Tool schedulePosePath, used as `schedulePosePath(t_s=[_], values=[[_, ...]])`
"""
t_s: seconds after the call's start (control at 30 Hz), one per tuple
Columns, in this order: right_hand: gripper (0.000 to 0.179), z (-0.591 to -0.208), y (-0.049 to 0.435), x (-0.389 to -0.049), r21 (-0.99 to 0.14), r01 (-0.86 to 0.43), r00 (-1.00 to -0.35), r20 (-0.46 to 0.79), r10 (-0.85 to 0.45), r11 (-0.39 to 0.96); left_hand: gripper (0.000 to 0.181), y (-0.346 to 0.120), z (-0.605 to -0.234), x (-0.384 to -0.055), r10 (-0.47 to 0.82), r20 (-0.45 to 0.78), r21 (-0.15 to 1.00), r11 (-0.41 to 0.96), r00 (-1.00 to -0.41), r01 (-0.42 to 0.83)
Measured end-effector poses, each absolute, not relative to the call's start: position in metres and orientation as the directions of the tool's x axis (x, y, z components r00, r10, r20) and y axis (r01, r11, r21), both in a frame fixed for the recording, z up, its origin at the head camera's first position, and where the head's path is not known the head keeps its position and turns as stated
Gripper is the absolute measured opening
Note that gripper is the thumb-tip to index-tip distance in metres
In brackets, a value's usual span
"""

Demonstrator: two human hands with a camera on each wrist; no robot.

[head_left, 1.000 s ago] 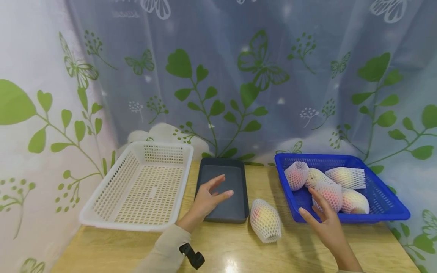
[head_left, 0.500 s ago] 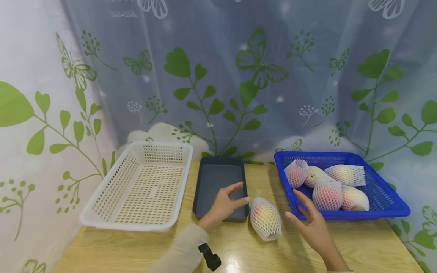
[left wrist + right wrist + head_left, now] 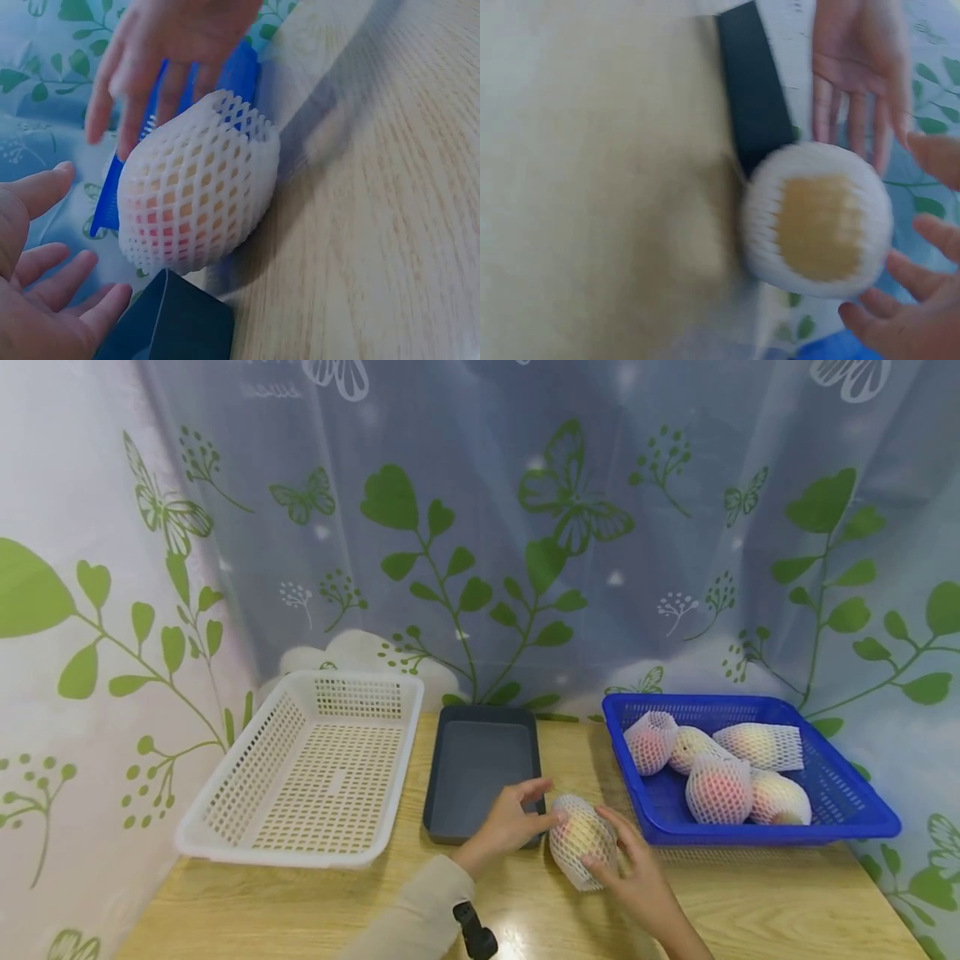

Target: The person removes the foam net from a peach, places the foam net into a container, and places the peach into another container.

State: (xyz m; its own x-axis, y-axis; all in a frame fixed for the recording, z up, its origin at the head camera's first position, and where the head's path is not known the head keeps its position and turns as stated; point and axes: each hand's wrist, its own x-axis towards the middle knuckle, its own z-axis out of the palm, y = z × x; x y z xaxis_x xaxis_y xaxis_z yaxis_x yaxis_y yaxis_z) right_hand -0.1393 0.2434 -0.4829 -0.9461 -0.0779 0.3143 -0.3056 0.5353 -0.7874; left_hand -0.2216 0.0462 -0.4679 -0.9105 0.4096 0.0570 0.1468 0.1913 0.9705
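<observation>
A yellow-and-red fruit in a white foam net sleeve (image 3: 577, 839) lies on the wooden table between my two hands. My left hand (image 3: 504, 825) is at its left side, thumb and fingers spread, over the near right corner of the dark tray. On the other side my right hand (image 3: 640, 887) has its fingertips right at the net. The left wrist view shows the left palm (image 3: 34, 300) open beside the netted fruit (image 3: 196, 191). In the right wrist view, loosely bent fingers of the right hand (image 3: 919, 304) reach to the fruit's edge, and yellow skin shows at the sleeve's opening.
A white slotted basket (image 3: 408, 752) with nothing in it stands on the left. The shallow dark grey tray (image 3: 480, 752) sits in the middle. At the right, a blue basket (image 3: 847, 793) holds several netted fruits (image 3: 718, 789). A patterned curtain (image 3: 480, 527) hangs behind the table.
My left hand has come right from above the dark tray to the fruit. My right hand has moved left from the blue basket to the fruit's other side. The fruit stays about in place.
</observation>
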Motion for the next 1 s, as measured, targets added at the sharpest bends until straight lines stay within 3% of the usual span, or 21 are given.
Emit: schedulePosePath(t_s=[0.23,0.47,0.8,1.0], values=[[0.074,-0.499,0.230,-0.143,-0.743,-0.243,-0.951,0.308,-0.005,0.624,0.057,0.052,-0.473,-0.221,0.432,0.039,0.955,0.250,-0.901,0.161],[0.082,-0.505,0.221,-0.150,-0.761,-0.176,-0.952,0.292,0.087,0.624,0.043,0.059,-0.480,-0.221,0.467,0.047,0.951,0.250,-0.883,0.182],[0.100,-0.503,0.214,-0.152,-0.790,-0.020,-0.978,0.142,0.151,0.613,0.037,0.060,-0.483,-0.221,0.454,0.080,0.952,0.231,-0.888,0.204],[0.100,-0.500,0.215,-0.155,-0.765,0.024,-0.977,0.118,0.177,0.644,0.037,0.061,-0.481,-0.219,0.442,0.094,0.946,0.239,-0.892,0.218]])
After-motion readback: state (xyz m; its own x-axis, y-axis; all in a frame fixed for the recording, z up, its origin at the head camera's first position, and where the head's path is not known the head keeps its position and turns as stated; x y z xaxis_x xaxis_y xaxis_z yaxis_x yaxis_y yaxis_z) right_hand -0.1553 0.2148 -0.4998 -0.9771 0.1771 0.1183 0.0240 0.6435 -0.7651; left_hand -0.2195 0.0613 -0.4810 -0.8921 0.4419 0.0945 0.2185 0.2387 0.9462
